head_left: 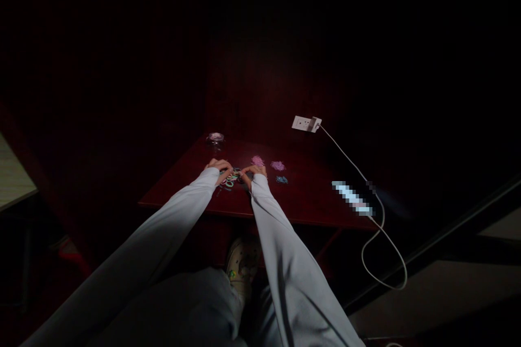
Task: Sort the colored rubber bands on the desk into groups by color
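Over a small pile of mixed-colour elastic bands (230, 180), my two hands work close together on the dark red table. My left hand (220, 166) is at the pile's left side, its fingers curled and closed at the tips. From the right, my right hand (255, 170) reaches in with bent fingers pressed together. Whatever is between the fingertips is too small to make out. Just beyond and beside my right hand lie a pink pile (257, 160), a purple pile (278, 165) and a blue-grey pile (281, 179) of similar small bands.
A clear jar (215, 141) with pinkish contents or lid stands at the table's back left. A white charger sits in the wall socket (303, 123). Its cable (345, 154) runs to a pixelated bright device (352, 198) at the right edge of the table (179, 191).
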The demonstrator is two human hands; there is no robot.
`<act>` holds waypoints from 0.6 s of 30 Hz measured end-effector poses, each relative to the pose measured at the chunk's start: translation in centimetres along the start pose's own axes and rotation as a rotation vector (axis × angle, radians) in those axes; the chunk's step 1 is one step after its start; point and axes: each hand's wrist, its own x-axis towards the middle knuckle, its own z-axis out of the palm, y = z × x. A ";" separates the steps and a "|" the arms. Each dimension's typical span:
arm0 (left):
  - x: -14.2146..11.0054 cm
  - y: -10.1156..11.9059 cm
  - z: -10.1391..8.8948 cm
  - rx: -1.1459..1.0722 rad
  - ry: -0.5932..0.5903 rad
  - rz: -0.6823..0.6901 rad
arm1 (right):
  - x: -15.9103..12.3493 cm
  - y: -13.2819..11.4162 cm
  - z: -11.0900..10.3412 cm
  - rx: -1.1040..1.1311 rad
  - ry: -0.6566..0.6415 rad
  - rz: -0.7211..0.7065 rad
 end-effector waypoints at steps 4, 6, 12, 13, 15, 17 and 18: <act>0.2 -0.7 0.0 -0.099 0.049 -0.003 | -0.3 0.2 -1.2 0.044 0.079 0.090; 0.2 -0.9 -0.1 -0.133 0.071 -0.015 | -0.5 1.0 -2.5 0.023 0.126 0.174; 0.2 -0.5 -0.7 -0.155 0.077 -0.068 | -2.2 6.6 -8.1 -0.126 0.282 0.406; 0.2 -0.3 -0.8 -0.152 0.069 -0.080 | -2.5 7.4 -8.8 -0.147 0.280 0.429; 0.2 0.0 -1.0 -0.150 0.059 -0.096 | -2.8 8.5 -9.7 -0.182 0.249 0.476; 0.2 0.1 -1.1 -0.158 0.056 -0.094 | -2.9 8.8 -9.9 -0.211 0.197 0.517; 0.2 0.2 -1.1 -0.163 0.055 -0.092 | -2.9 8.8 -9.9 -0.221 0.173 0.527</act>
